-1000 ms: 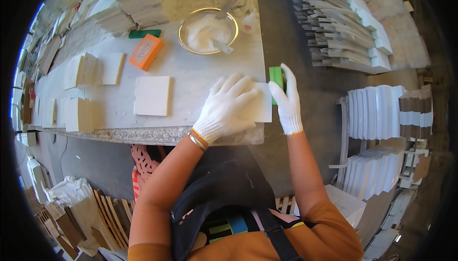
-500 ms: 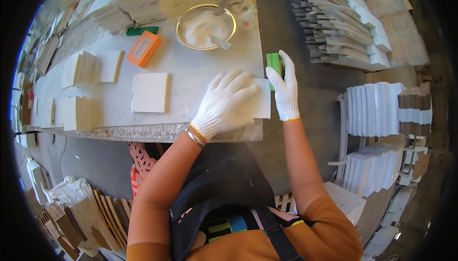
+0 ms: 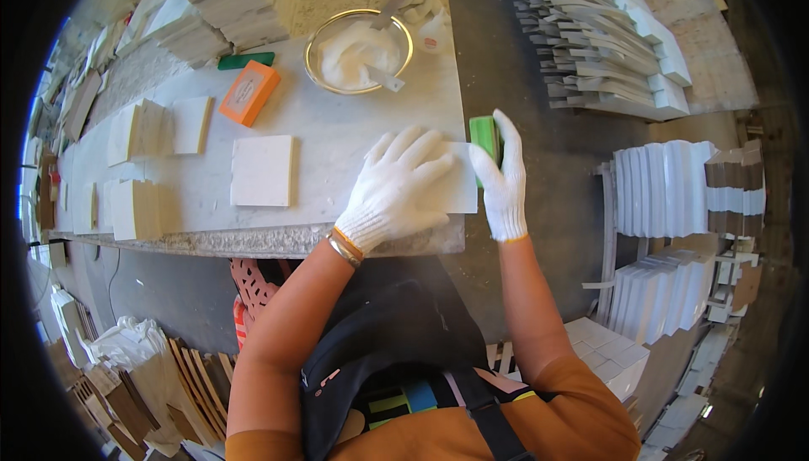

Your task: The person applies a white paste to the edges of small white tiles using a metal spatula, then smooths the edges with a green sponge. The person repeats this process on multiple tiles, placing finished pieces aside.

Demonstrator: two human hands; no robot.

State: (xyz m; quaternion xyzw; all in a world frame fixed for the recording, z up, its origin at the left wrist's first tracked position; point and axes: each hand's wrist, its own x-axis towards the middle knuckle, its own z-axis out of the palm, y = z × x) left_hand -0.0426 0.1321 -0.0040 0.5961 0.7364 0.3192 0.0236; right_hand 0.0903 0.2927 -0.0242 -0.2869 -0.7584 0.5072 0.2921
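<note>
My left hand (image 3: 392, 183), in a white knit glove, presses flat with fingers spread on a white square tile (image 3: 462, 181) at the right end of the work table. The tile's right edge juts slightly past the table's side. My gloved right hand (image 3: 507, 187) grips a green hand sanding block (image 3: 483, 134) upright, its inner face against or very close to that edge. The thumb lies on the near side, while the fingers wrap the outer side. Another white tile (image 3: 262, 171) lies flat to the left of my left hand.
A gold-rimmed bowl (image 3: 308, 50) of white paste with putty knives stands farther back on the table (image 3: 320, 124). Left of it lie an orange block (image 3: 249, 93) and a green strip (image 3: 246, 61). Tile stacks (image 3: 135, 208) fill the left; racked slabs (image 3: 661, 191) stand right.
My right hand has slid the green sanding block toward me along the tile's edge. My left hand stays on the tile, and the view has shifted slightly.
</note>
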